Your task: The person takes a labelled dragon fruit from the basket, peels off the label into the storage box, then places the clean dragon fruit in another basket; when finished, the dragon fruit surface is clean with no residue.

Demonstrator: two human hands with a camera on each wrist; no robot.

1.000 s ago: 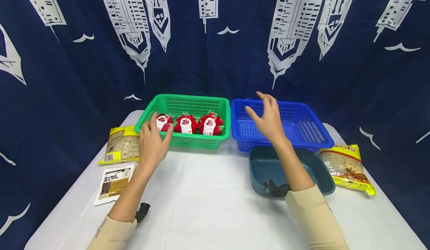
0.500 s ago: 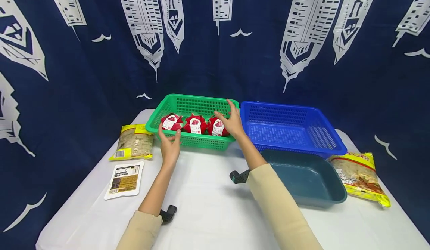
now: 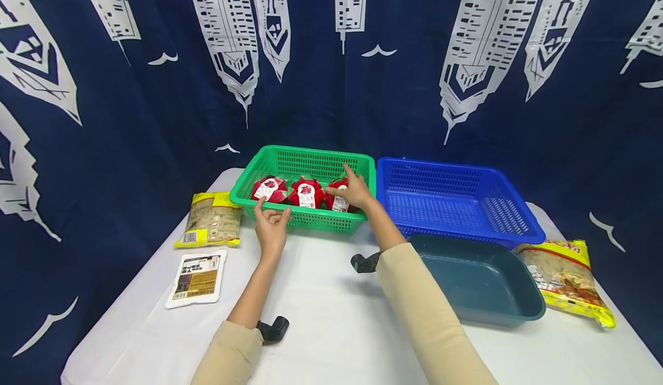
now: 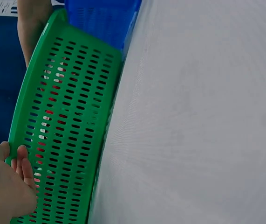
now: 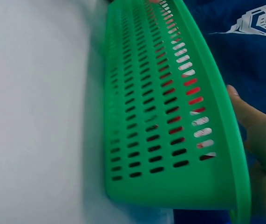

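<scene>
Three red dragon fruits with white labels sit in a row in the green basket (image 3: 326, 222): a left one (image 3: 269, 189), a middle one (image 3: 306, 192) and a right one (image 3: 339, 203). My left hand (image 3: 271, 232) holds the basket's front rim, one fingertip over the rim and other fingers against the outer wall, as the left wrist view shows. Over the right dragon fruit is my right hand (image 3: 356, 194), thumb and forefinger spread across its top. In the right wrist view the right hand (image 5: 263, 140) shows behind the rim, partly hidden by the basket wall.
A blue basket (image 3: 461, 232) stands beside the green one, with a dark teal tub (image 3: 481, 281) in front of it. Yellow bags lie at the left (image 3: 213, 221) and right (image 3: 564, 278). A white flat packet (image 3: 197, 278) lies at the left.
The right hand has come from above the blue basket leftward and down onto the right dragon fruit. The left hand has come down to the green basket's front rim. The head view has shifted.
</scene>
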